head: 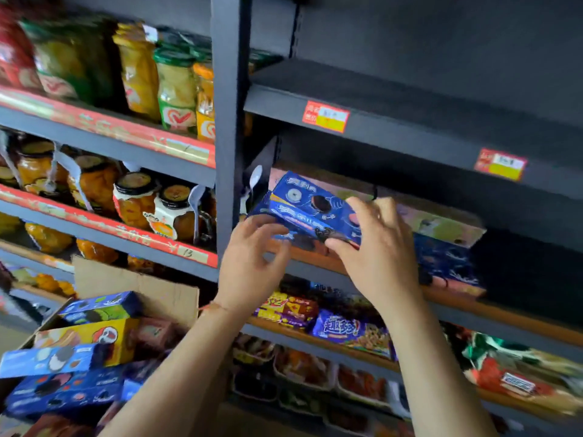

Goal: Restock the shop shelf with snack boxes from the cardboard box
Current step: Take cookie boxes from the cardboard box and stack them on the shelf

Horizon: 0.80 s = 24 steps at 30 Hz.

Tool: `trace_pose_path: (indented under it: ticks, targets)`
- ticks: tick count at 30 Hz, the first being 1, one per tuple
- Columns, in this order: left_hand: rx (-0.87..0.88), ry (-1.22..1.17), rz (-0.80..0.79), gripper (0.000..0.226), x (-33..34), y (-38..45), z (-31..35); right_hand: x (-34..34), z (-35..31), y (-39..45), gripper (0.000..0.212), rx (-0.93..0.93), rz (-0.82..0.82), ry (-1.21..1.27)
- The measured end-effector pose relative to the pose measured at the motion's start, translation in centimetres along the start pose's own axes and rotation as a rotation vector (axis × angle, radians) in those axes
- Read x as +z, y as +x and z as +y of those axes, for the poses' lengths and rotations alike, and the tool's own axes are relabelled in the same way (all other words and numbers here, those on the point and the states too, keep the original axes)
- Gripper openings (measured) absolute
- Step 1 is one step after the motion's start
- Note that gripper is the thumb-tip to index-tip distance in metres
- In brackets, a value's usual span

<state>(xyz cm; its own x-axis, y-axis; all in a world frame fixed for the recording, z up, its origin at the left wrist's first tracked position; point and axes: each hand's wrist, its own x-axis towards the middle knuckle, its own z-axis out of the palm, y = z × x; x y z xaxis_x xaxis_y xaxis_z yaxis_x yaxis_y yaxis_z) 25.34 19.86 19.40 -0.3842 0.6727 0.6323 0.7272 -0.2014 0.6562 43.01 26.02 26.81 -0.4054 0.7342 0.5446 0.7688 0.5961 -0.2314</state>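
Cardboard box [138, 288] at lower left, flaps up, crammed with snack boxes: blue box [101, 307] on top, yellow box [91, 339] below it, more blue ones lying flat toward the bottom edge.

Both hands up at the middle shelf [315, 258] of the right-hand bay. Left hand [249, 263] under the left end of a tilted blue cookie box [310, 212], fingers curled beneath it and touching its underside. Right hand [378, 247] clamped on the right end of the same box, fingers over the top, thumb at the lower edge. Box angled, left end over the shelf lip, close to the grey upright post [227, 127].

Already on that shelf: pink box [441, 220] lying flat on top of dark blue boxes [444, 260], just behind and right of the held box. Right of that stack, dark open shelf space reaching to the frame edge.

Upper shelf [410, 121] above bare along its visible top, with two price tags [326, 116] on its front edge.

Left bay: jars [135, 197] of fruit packed on two shelves, right up against the post.

Below the hands: snack bags [350, 332] on the next shelf, trays [303, 370] under that; details blurred.
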Motion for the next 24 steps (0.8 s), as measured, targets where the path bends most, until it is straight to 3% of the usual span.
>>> trace_pose_path:
  ticks: [2, 6, 15, 24]
  targets:
    - [0.130, 0.283, -0.094, 0.043, 1.6, 0.9, -0.6, 0.3, 1.0, 2.3, 0.066, -0.043, 0.047, -0.129]
    - [0.079, 0.545, -0.423, 0.060, 3.0, 1.6, -1.5, 2.1, 1.8, 5.9, 0.068, -0.111, 0.019, -0.253]
    - [0.031, 0.487, -0.386, 0.058, 3.2, 1.4, -1.2, 6.2, 2.0, 7.7, 0.061, -0.100, -0.087, -0.213]
    - [0.022, 0.489, -0.446, 0.060, 3.0, 1.8, -1.4, 7.1, 1.8, 8.0, 0.062, -0.128, -0.175, -0.184]
